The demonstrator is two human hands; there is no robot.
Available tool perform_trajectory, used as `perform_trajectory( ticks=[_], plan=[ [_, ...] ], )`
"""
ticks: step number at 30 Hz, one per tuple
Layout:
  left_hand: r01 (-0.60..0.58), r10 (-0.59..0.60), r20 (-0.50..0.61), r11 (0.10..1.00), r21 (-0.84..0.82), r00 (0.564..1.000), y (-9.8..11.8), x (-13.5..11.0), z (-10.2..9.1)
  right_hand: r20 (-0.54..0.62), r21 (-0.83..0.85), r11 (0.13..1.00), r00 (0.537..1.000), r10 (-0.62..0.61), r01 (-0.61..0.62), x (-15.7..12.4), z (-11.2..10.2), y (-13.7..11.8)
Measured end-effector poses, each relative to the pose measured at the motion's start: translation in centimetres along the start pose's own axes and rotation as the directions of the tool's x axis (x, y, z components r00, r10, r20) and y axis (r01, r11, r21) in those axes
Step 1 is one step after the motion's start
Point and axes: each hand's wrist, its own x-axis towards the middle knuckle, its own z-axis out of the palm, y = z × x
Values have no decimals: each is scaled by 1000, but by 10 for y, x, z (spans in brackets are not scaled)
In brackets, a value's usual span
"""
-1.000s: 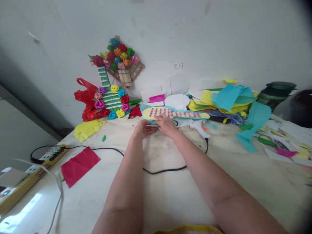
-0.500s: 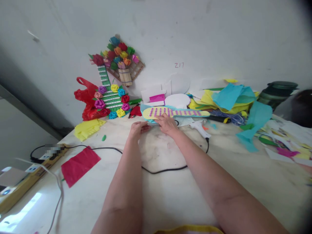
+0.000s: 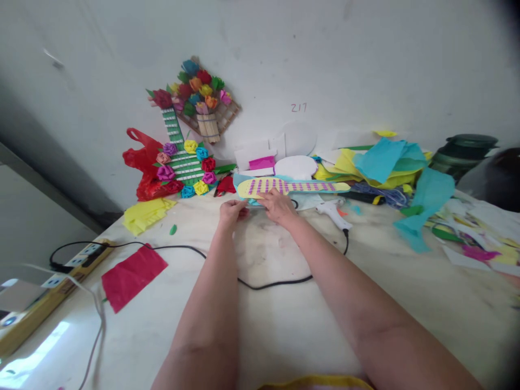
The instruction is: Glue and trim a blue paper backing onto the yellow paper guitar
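Note:
A yellow guitar-shaped cutout [image 3: 312,187] with rows of purple strips lies at the back of the table, light-blue paper [image 3: 242,177] showing behind its edge. My right hand [image 3: 279,208] has its fingers over the near edge of the cutout's wide end, closed on it. My left hand [image 3: 232,213] is just left of that end, thumb and fingers pinched together; what lies between them is too small to make out. A bit of light-blue material [image 3: 254,202] shows between the hands. A black loop [image 3: 295,204] sticks out beside my right hand.
A white glue gun [image 3: 333,213] lies right of my hands, its black cord [image 3: 280,283] looping under my forearms. Left are red paper [image 3: 134,277], a power strip [image 3: 91,250] and a flower-decorated green guitar [image 3: 187,165]. Paper scraps [image 3: 385,162] pile at the right.
My left hand has shifted very slightly, its fingers drawn a little closer together. My right hand and the guitar-shaped cutout stay in nearly the same place.

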Motion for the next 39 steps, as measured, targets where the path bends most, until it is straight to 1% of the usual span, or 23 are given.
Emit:
perform_trajectory(
  ticks=[1,2,3,4,5,7,9,11,12,14,18,20,24,27,34,39],
  plan=[
    [-81,86,-69,995,66,994,-1,2,-1,-7,-1,1000,1000,-6,6,0,0,0],
    [-168,185,-122,976,137,975,-1,4,-2,-12,-1,1000,1000,-11,11,0,0,0],
    [-242,277,-162,948,207,947,-1,5,-3,-14,-2,1000,1000,-12,12,0,-1,0],
    [-311,366,-173,909,278,915,-1,6,-4,-12,-3,1000,1000,-12,12,0,-1,0],
    [-373,443,-154,862,344,883,0,6,-5,-9,-3,1000,1000,-11,11,-1,-2,-1],
    [-472,557,-70,758,450,828,2,5,-8,-7,-1,1000,1000,-4,4,-1,-3,-1],
    [-533,613,12,677,507,790,5,3,-9,-15,3,1000,1000,-3,3,-1,-4,-1],
    [-564,634,60,637,526,771,8,1,-10,-29,6,1000,1000,-4,4,-1,-4,-1],
    [-573,635,79,626,530,768,8,0,-10,-33,9,1000,999,-6,6,-1,-4,-1],
    [-572,620,109,622,534,777,9,-1,-9,-32,17,1000,1000,-2,3,-1,-3,-1],
    [-541,583,90,672,506,808,7,0,-8,-7,37,999,1000,12,-12,-2,-4,0],
    [-543,582,86,682,490,808,6,2,-7,-4,42,999,1000,9,-9,-2,-4,0],
    [-549,598,86,658,515,797,2,6,-5,-24,41,999,1000,-5,6,-1,-1,1],
    [-556,606,82,658,508,791,1,7,-3,-8,38,999,1000,2,-2,0,1,2],
    [-544,580,60,717,437,813,2,5,0,-10,34,999,1000,2,-2,-1,0,0],
    [-545,571,71,728,416,818,1,6,1,-16,35,999,1000,-2,2,-1,-1,0]
  ],
)
